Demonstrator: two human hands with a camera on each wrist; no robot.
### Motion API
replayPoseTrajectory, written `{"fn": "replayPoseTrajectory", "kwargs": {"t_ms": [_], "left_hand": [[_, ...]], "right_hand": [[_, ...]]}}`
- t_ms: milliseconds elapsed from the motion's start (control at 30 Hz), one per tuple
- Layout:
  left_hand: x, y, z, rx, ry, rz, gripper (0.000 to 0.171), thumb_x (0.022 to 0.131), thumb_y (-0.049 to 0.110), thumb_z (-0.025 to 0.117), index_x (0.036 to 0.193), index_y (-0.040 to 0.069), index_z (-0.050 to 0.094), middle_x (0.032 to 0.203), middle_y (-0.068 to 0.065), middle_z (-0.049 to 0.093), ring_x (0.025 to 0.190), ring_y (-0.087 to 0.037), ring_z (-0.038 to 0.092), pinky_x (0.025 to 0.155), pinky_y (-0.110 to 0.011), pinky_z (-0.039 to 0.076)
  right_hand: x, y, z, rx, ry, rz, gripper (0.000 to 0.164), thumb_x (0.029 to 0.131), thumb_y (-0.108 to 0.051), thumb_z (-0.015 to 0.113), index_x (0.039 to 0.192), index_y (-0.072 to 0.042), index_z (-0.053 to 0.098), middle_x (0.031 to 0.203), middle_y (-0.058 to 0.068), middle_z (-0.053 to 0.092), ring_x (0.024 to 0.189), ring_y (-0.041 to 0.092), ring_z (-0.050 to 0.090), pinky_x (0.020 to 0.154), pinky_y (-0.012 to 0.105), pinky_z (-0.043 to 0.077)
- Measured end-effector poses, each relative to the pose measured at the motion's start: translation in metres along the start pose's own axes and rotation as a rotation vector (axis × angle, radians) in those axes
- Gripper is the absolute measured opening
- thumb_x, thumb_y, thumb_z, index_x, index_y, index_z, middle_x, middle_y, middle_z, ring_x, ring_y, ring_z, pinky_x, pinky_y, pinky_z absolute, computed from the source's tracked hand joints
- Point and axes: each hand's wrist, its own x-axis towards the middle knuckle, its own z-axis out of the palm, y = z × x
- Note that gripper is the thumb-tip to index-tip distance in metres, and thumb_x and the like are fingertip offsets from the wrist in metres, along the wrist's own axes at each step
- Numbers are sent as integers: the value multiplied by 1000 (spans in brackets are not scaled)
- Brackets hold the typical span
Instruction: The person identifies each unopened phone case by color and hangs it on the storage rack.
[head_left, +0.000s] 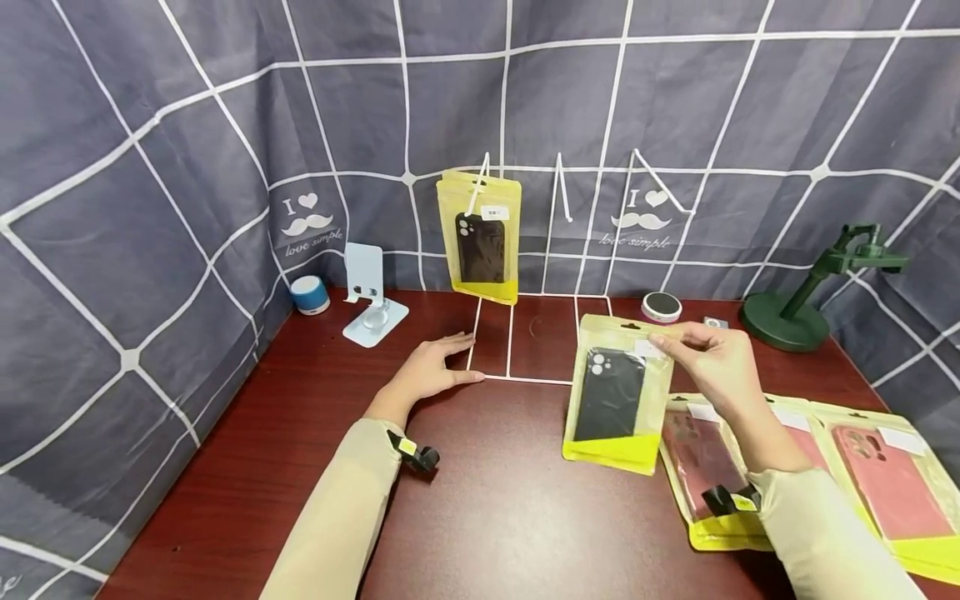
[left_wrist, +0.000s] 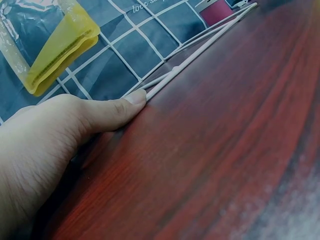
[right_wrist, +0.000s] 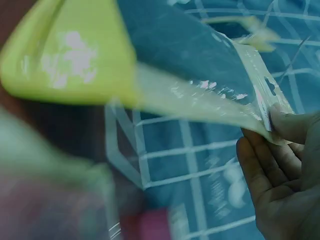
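Observation:
My right hand (head_left: pixel 716 362) pinches the top right corner of a yellow-edged clear pouch holding a black phone case (head_left: pixel 611 396), and the pouch hangs tilted over the table. The right wrist view shows the thumb and fingers at the pouch's edge beside its hang hole. A white wire display rack (head_left: pixel 540 382) stands at the back of the table, and on its left hook hangs a similar pouch with a dark phone case (head_left: pixel 482 250). With fingers spread, my left hand (head_left: pixel 427 367) rests at the rack's front left corner, its thumb (left_wrist: pixel 120 110) against the base wire.
Pouches with pink and dark red phone cases (head_left: pixel 888 483) lie at the right. Along the back are a blue cylinder (head_left: pixel 310 296), a light blue phone stand (head_left: pixel 371 321), a white round object with a dark top (head_left: pixel 662 307) and a green stand (head_left: pixel 787 321). Grey checked cloth (head_left: pixel 225 167) hangs behind.

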Motion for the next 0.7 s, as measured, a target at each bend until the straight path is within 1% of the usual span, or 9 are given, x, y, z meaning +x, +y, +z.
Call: {"fn": "replayPoseTrajectory", "kwargs": {"t_ms": [133, 267, 367, 433, 500, 600, 667, 700], "left_hand": [[-1, -2, 0, 10, 4, -9, 87, 79, 70, 71, 148, 21, 54, 153, 0, 48, 145, -20, 39, 117, -44, 32], [-2, -4, -1, 22, -4, -15, 87, 79, 72, 70, 148, 21, 53, 153, 1, 47, 145, -19, 38, 117, -43, 32], [-3, -5, -1, 21, -3, -6, 87, 80, 70, 71, 148, 21, 53, 153, 0, 47, 144, -19, 39, 117, -42, 32], [-3, -6, -1, 18, 9, 6, 83, 81, 66, 73, 148, 22, 54, 152, 0, 49, 143, -18, 40, 116, -42, 33], [-2, -8, 1, 22, 34, 24, 75, 82, 59, 75, 145, 23, 57, 150, 1, 51, 141, -16, 44, 115, -40, 36], [0, -10, 3, 37, 75, 48, 59, 83, 52, 76, 133, 24, 67, 136, 3, 64, 127, -13, 57, 106, -35, 45], [1, -10, 5, 19, 87, 31, 51, 81, 55, 78, 123, 26, 70, 123, 5, 69, 115, -12, 63, 99, -33, 50], [2, -8, 5, 7, 87, 22, 52, 79, 58, 78, 121, 28, 69, 120, 5, 69, 112, -12, 64, 97, -33, 50]], "right_hand": [[10, -33, 10, 107, -4, -47, 22, 86, -21, 83, 98, -3, 81, 78, -12, 75, 74, 0, 64, 63, 17, 48], [21, -70, 27, 175, -7, -119, 18, 85, -17, 83, 96, -2, 81, 75, -11, 74, 67, 1, 62, 55, 18, 44], [28, -99, 42, 227, -16, -188, 17, 86, -14, 82, 97, -2, 81, 75, -9, 75, 64, 2, 62, 53, 19, 42], [33, -116, 53, 291, -27, -218, 17, 86, -13, 81, 98, 0, 80, 76, -7, 75, 65, 3, 63, 54, 19, 44], [38, -133, 64, 377, -48, -242, 17, 87, -10, 80, 99, 2, 79, 79, -4, 76, 67, 6, 66, 58, 19, 49], [43, -153, 81, 523, -57, -264, 17, 87, -6, 79, 98, 7, 78, 80, 1, 76, 67, 9, 67, 61, 21, 52], [47, -164, 91, 612, -47, -275, 15, 87, -3, 78, 95, 9, 77, 80, 3, 76, 67, 11, 67, 63, 22, 53], [49, -168, 95, 646, -34, -280, 14, 86, -3, 78, 93, 9, 77, 78, 4, 75, 66, 11, 66, 62, 22, 52]]}}
